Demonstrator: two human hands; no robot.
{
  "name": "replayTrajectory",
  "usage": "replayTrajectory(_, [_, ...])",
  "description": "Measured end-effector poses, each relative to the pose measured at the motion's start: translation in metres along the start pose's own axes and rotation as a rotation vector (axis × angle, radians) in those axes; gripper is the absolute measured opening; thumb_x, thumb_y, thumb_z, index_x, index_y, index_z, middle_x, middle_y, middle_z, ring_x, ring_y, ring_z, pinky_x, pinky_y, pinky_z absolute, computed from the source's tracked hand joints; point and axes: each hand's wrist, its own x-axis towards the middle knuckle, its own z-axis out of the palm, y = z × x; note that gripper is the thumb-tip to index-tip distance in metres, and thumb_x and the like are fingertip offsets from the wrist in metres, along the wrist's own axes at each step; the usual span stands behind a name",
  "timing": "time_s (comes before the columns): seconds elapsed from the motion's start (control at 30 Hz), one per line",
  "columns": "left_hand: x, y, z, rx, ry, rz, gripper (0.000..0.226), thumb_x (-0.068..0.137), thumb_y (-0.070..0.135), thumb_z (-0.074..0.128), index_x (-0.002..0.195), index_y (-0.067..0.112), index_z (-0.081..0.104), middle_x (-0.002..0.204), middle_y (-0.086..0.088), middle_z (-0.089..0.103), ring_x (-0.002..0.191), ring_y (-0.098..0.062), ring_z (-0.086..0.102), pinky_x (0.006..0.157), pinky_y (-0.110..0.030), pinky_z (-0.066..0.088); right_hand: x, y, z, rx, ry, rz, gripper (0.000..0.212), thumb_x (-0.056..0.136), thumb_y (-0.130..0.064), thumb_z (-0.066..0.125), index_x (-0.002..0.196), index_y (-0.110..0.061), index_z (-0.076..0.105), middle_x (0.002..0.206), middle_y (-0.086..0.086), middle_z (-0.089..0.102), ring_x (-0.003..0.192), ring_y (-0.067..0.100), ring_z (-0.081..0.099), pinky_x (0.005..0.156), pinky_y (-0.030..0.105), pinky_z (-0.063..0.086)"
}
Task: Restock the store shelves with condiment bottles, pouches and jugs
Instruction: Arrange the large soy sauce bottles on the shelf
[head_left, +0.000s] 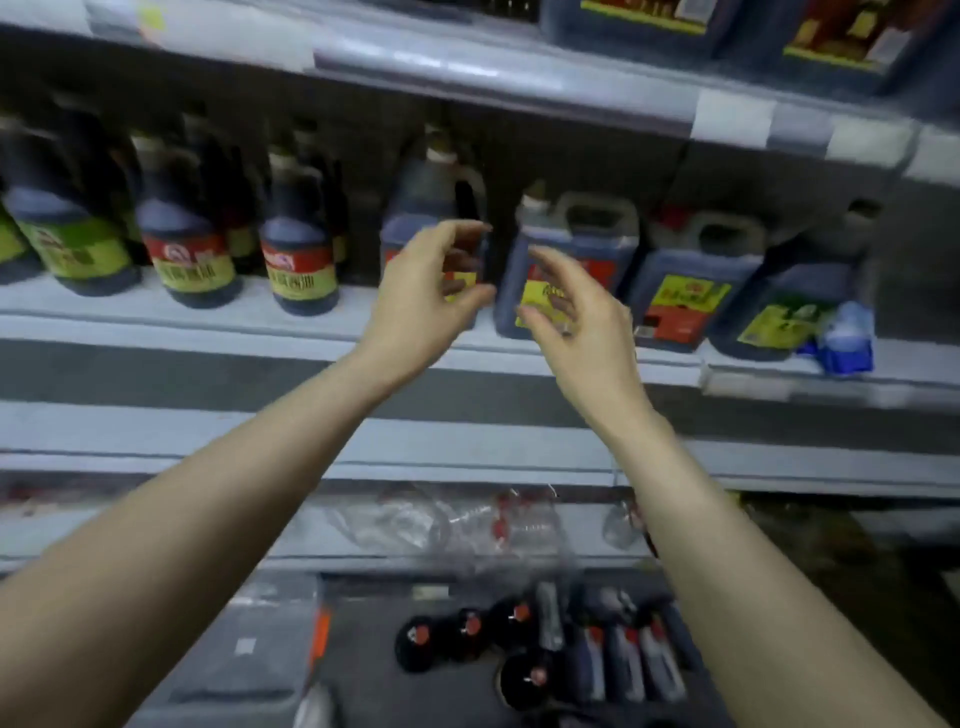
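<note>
Along the middle shelf (156, 317), at the left, dark sauce bottles (176, 234) were stood in rows with labels turned outward, presumably so that shoppers could read them. Further right, the left hand (431, 291) was raised at arm's length in front of a tall dark jug (421, 208). Its fingers were curved and kept apart from the thumb, and nothing was held between them. Whether the jug was touched could not be told through the blur. Just beside it, the right hand (571, 312) was lifted palm inward before a handled jug (576, 234), with fingers loosely spread and nothing gripped. The pose was judged to suit squaring the two jugs up side by side. Below, more red-capped bottles (519, 639) were seen lying low down, taken to be stock not yet shelved. To the right, two more jugs (691, 280) were set close together, handles facing forward for easy lifting, and a blue pouch (847, 338) was placed at the row's end.
</note>
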Motion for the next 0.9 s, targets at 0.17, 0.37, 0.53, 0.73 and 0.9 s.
replayTrajectory(0.17, [-0.069,-0.020,0.055,-0.023,-0.108,-0.149,0.048,0.085,0.009,0.074,0.130,0.015,0.057,0.124,0.000,0.061,0.106,-0.009,0.062,0.090,-0.027,0.055,-0.079,0.047,-0.004,0.006,-0.076,0.122,0.049,0.096,-0.017,0.066,0.143,-0.021,0.053,0.143,-0.008,0.057,0.132,0.011,0.052,0.106,0.040,0.048])
replayTrajectory(0.37, [-0.152,-0.058,0.091,-0.016,-0.208,-0.335,0.047,0.086,0.010,0.073,0.130,0.018,0.057,0.126,0.000,0.060,0.110,-0.010,0.061,0.095,-0.031,0.054,-0.162,0.090,0.023,0.071,-0.189,0.283,0.049,0.095,-0.015,0.067,0.142,-0.022,0.054,0.141,-0.004,0.059,0.130,0.015,0.055,0.106,0.045,0.049])
replayTrajectory(0.53, [-0.205,-0.099,0.102,-0.019,-0.297,-0.467,0.049,0.087,0.008,0.072,0.132,0.019,0.056,0.126,0.003,0.062,0.112,-0.008,0.060,0.097,-0.030,0.052,-0.219,0.115,0.058,0.130,-0.264,0.412,0.049,0.096,-0.015,0.066,0.141,-0.028,0.053,0.140,-0.013,0.058,0.128,0.010,0.056,0.107,0.043,0.048])
replayTrajectory(0.73, [-0.268,-0.164,0.115,0.003,-0.383,-0.609,0.053,0.088,0.006,0.072,0.136,0.020,0.054,0.132,0.005,0.060,0.117,-0.007,0.059,0.100,-0.027,0.050,-0.278,0.150,0.108,0.151,-0.355,0.596,0.054,0.096,-0.013,0.066,0.145,-0.025,0.050,0.146,-0.009,0.055,0.135,0.009,0.050,0.111,0.042,0.045])
replayTrajectory(0.9, [-0.324,-0.223,0.125,0.045,-0.468,-0.716,0.057,0.088,0.007,0.071,0.140,0.015,0.050,0.136,0.001,0.059,0.121,-0.012,0.057,0.103,-0.030,0.048,-0.329,0.178,0.162,0.151,-0.409,0.691,0.056,0.094,-0.012,0.069,0.146,-0.020,0.050,0.145,-0.002,0.056,0.133,0.014,0.053,0.109,0.041,0.047])
